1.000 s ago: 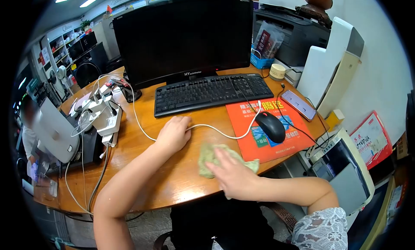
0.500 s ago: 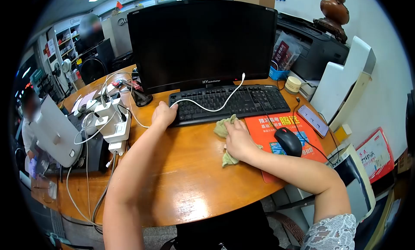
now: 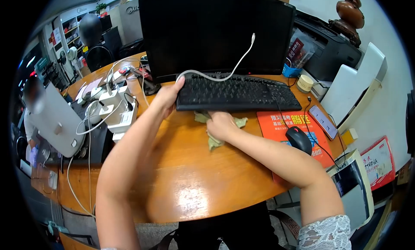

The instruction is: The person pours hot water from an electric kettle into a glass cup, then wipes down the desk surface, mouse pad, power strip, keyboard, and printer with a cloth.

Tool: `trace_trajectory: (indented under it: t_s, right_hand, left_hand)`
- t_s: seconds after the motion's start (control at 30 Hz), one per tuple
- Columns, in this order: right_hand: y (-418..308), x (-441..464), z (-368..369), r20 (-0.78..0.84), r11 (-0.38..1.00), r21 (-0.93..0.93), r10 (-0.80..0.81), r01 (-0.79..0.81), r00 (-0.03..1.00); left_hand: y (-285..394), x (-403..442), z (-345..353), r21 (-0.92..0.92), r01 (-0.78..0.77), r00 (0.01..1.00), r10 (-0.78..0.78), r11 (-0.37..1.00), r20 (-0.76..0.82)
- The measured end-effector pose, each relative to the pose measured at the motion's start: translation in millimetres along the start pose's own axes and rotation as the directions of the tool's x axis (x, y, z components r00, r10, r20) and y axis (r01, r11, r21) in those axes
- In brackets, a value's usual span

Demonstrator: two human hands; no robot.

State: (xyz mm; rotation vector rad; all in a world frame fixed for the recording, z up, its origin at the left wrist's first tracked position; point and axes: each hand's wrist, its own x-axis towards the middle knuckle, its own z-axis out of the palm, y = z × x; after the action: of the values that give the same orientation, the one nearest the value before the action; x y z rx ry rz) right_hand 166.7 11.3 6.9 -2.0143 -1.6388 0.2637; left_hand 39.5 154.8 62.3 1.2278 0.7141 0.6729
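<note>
My left hand (image 3: pixel 167 95) grips the left end of a black keyboard (image 3: pixel 233 92), its thumb on top. The keyboard's front edge looks raised off the desk. A white cable (image 3: pixel 222 79) runs from by my left thumb across the keyboard, its plug end sticking up in front of the monitor. My right hand (image 3: pixel 221 125) presses a crumpled pale green cloth (image 3: pixel 215 143) on the wood just at the keyboard's front edge. Its fingertips are hidden beneath that edge.
A black monitor (image 3: pixel 216 34) stands behind the keyboard. To the right lie a red-orange book (image 3: pixel 276 122), a black mouse (image 3: pixel 299 140) and a phone (image 3: pixel 323 122). At left, white power strips (image 3: pixel 123 116) with tangled cables sit on the desk (image 3: pixel 181 172). Another person (image 3: pixel 29 124) is at far left.
The keyboard's front has been lifted by my left hand. My right hand and the cloth have moved left, up to and partly under the keyboard. The camera view has shifted slightly.
</note>
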Motion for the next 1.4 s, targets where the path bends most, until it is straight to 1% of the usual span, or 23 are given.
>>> trace_trajectory:
  t_s: [0.03, 0.1, 0.13, 0.2, 0.3, 0.37, 0.4, 0.43, 0.47, 0.5, 0.6, 0.63, 0.7, 0.73, 0.77, 0.8, 0.87, 0.97, 1.03, 1.1, 1.2, 1.3, 1.4]
  right_hand:
    - [-5.6, 0.1, 5.5, 0.010, 0.989, -0.080, -0.125, 0.125, 0.992]
    - [-27.7, -4.3, 23.2, -0.023, 0.953, -0.010, -0.304, 0.303, 0.953]
    - [-47.1, -18.0, 36.4, -0.076, 0.924, 0.132, -0.350, 0.358, 0.934]
    - [-70.1, -43.8, 62.6, -0.187, 0.801, 0.088, -0.571, 0.593, 0.799]
    - [-49.8, -28.3, 53.0, -0.137, 0.848, 0.275, -0.431, 0.452, 0.892]
    - [-24.1, -4.1, 7.3, -0.024, 0.984, 0.131, -0.122, 0.124, 0.992]
    - [-11.5, 7.9, -15.9, 0.034, 0.999, 0.037, 0.039, -0.040, 0.999]
    - [-2.0, 30.2, -21.3, -0.043, 0.929, -0.313, 0.195, -0.199, 0.980]
    - [30.2, 46.0, -20.3, -0.271, 0.964, -0.260, -0.016, -0.057, 0.962]
    - [56.9, 58.1, -19.5, -0.491, 0.965, -0.245, -0.210, 0.097, 0.846]
    - [68.3, 68.5, -11.6, -0.610, 0.978, -0.189, -0.049, -0.085, 0.791]
    - [61.6, 64.5, -5.2, -0.446, 0.972, -0.171, 0.068, -0.159, 0.893]
    - [38.5, 44.8, 1.9, -0.213, 0.985, 0.088, -0.128, 0.149, 0.969]
    - [20.1, 32.4, 5.2, 0.010, 0.934, 0.333, -0.140, 0.129, 0.990]
    - [5.5, 18.4, 15.2, -0.081, 0.955, 0.134, -0.255, 0.264, 0.964]
    - [-3.5, 10.1, 14.5, -0.084, 0.930, 0.155, -0.325, 0.334, 0.942]
    - [7.6, 14.7, -0.6, -0.217, 0.932, 0.212, -0.249, 0.294, 0.944]
    - [48.9, 30.0, -57.1, -0.217, 0.964, 0.262, 0.018, 0.041, 0.976]
    - [92.8, 51.6, -81.7, -0.261, 0.990, 0.117, 0.102, -0.074, 0.960]
    - [131.1, 71.3, -84.4, -0.331, 0.990, -0.078, 0.085, -0.116, 0.940]
    - [140.9, 75.8, -73.0, -0.363, 0.975, -0.179, 0.057, -0.129, 0.930]
    - [125.2, 58.6, -48.5, -0.261, 0.985, -0.151, -0.118, 0.081, 0.958]
    - [90.7, 39.2, -26.3, -0.219, 0.917, -0.120, -0.398, 0.380, 0.891]
  left_hand:
    - [9.9, -4.9, 4.2, -0.003, -0.023, 0.999, 0.023, 1.000, 0.032]
    - [29.3, -8.1, 9.8, 0.028, -0.052, 0.996, 0.050, 0.998, 0.069]
    - [36.6, -7.6, 11.7, 0.056, -0.055, 0.996, 0.051, 0.997, 0.072]
    - [43.5, -12.7, 13.2, 0.072, -0.050, 0.995, 0.043, 0.996, 0.092]
    - [53.7, -24.0, 9.6, 0.010, -0.022, 0.985, 0.020, 1.000, 0.173]
    - [61.4, -37.8, 9.0, -0.053, -0.005, 0.973, 0.018, 0.999, 0.232]
    - [64.6, -44.0, 9.4, -0.084, 0.007, 0.966, 0.015, 0.996, 0.259]
    - [67.0, -47.4, 11.4, -0.107, 0.002, 0.971, 0.024, 0.994, 0.238]
    - [69.2, -47.7, 12.4, -0.125, 0.010, 0.969, 0.022, 0.992, 0.246]
    - [71.4, -46.9, 13.2, -0.144, 0.013, 0.967, 0.024, 0.989, 0.255]
    - [79.6, -50.8, 19.7, -0.208, -0.018, 0.952, 0.080, 0.978, 0.296]
    - [81.1, -51.3, 23.2, -0.236, -0.040, 0.945, 0.113, 0.971, 0.307]
    - [79.2, -44.2, 30.2, -0.331, -0.057, 0.928, 0.172, 0.942, 0.330]
    - [82.6, -49.1, 37.2, -0.323, -0.118, 0.939, 0.212, 0.939, 0.271]
    - [82.4, -50.6, 43.1, -0.336, -0.156, 0.941, 0.243, 0.929, 0.235]
    - [81.7, -52.2, 47.2, -0.346, -0.194, 0.941, 0.274, 0.918, 0.201]
    - [81.4, -60.3, 51.5, -0.360, -0.235, 0.918, 0.328, 0.903, 0.223]
    - [80.5, -67.7, 48.5, -0.347, -0.280, 0.887, 0.379, 0.895, 0.263]
    - [83.4, -70.8, 45.5, -0.343, -0.296, 0.876, 0.397, 0.891, 0.275]
    - [88.7, -71.3, 46.9, -0.358, -0.308, 0.872, 0.412, 0.881, 0.263]
    - [96.0, -80.2, 51.8, -0.392, -0.341, 0.872, 0.443, 0.855, 0.208]
    - [96.4, -71.0, 33.2, -0.385, -0.315, 0.831, 0.448, 0.867, 0.328]
    - [96.1, -73.2, 32.8, -0.422, -0.360, 0.829, 0.493, 0.832, 0.265]
